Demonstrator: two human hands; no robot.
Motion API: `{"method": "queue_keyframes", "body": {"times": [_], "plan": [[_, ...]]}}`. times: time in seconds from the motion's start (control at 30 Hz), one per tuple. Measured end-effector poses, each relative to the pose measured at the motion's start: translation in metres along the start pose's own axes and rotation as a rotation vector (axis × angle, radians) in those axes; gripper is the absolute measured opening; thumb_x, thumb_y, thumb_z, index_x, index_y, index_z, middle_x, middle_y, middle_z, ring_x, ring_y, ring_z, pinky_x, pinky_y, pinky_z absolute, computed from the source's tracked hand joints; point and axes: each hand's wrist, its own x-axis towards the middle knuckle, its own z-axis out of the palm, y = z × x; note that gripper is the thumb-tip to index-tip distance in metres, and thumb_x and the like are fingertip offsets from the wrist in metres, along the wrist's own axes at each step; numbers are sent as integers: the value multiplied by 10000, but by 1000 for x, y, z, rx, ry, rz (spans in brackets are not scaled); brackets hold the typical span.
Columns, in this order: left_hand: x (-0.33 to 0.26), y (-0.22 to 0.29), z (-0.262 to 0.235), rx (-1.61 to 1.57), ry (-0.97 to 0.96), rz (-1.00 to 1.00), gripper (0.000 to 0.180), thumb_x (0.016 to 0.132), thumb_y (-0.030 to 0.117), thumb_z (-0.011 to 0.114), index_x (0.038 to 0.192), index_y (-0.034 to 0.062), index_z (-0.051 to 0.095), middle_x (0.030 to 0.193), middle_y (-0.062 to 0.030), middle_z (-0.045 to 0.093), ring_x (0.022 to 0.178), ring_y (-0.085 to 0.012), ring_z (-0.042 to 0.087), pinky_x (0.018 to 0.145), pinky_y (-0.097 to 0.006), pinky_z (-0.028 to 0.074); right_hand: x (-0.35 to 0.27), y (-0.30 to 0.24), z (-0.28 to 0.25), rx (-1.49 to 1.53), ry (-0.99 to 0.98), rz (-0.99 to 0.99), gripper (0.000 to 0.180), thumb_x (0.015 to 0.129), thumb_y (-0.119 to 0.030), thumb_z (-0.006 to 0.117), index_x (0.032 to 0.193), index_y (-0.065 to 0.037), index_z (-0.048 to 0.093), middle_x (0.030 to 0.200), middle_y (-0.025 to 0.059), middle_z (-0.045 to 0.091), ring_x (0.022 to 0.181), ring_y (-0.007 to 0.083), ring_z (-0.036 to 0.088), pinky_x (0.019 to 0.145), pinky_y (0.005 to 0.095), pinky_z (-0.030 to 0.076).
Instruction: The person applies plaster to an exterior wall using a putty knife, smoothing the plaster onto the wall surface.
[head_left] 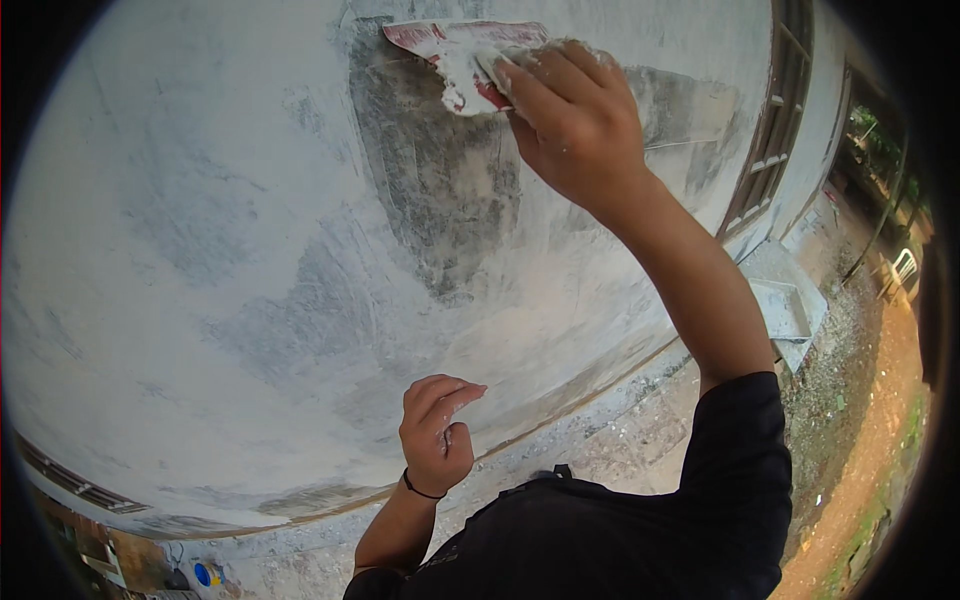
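While the right hand fingers grip the putty-caked trowel flat on the wall | left hand loosely curled, empty, below the trowel | risk: tilted blade gouges wet skim

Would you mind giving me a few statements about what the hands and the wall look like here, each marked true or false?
1. The right hand presses a wide red-edged scraper blade against the wall. True.
2. The left hand holds a paint roller. False: it holds nothing that shows, its fingers loosely curled near the wall.
3. The scraper blade is smeared with white putty. True.
4. The wall is evenly coated all over. False: a dark grey patch shows under the scraper.
5. A dark band sits on the left wrist. True.
6. The right hand is clean. False: white putty dots its fingers.
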Motion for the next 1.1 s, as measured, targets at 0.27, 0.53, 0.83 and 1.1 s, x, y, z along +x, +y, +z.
{"method": "queue_keyframes", "body": {"times": [0.27, 0.53, 0.83, 1.1], "plan": [[5, 9, 2, 28, -45, 39, 436, 516, -63, 400, 878, -22, 641, 873, -143, 593, 863, -293, 551, 800, -350, 447, -117, -88, 16, 22, -115, -82, 192, 701, -129, 578, 845, -22, 647, 792, 114, 613, 701, 211, 594, 683, 369, 507], [32, 21, -12, 28, 8, 137, 452, 562, -93, 454, 969, 7, 624, 938, -120, 597, 898, -295, 552, 802, -360, 439, -132, -116, -47, 206, -308, -7, 192, 704, -158, 602, 835, -24, 643, 759, 91, 599, 682, 192, 582, 642, 376, 479], [72, 40, -22, -4, 119, 265, 411, 615, -74, 456, 994, -16, 606, 995, -136, 623, 944, -296, 565, 850, -366, 443, -28, -19, -13, 428, -625, 202, 114, 610, -3, 626, 705, -48, 584, 676, 91, 569, 736, 270, 558, 706, 361, 415], [112, 62, -37, 44, 209, 467, 386, 661, -11, 474, 1026, -9, 601, 1011, -140, 630, 958, -287, 570, 852, -361, 436, 77, 33, -24, 269, -450, 262, 69, 687, -18, 584, 741, 6, 620, 710, 186, 597, 707, 346, 585, 606, 389, 453]]}}
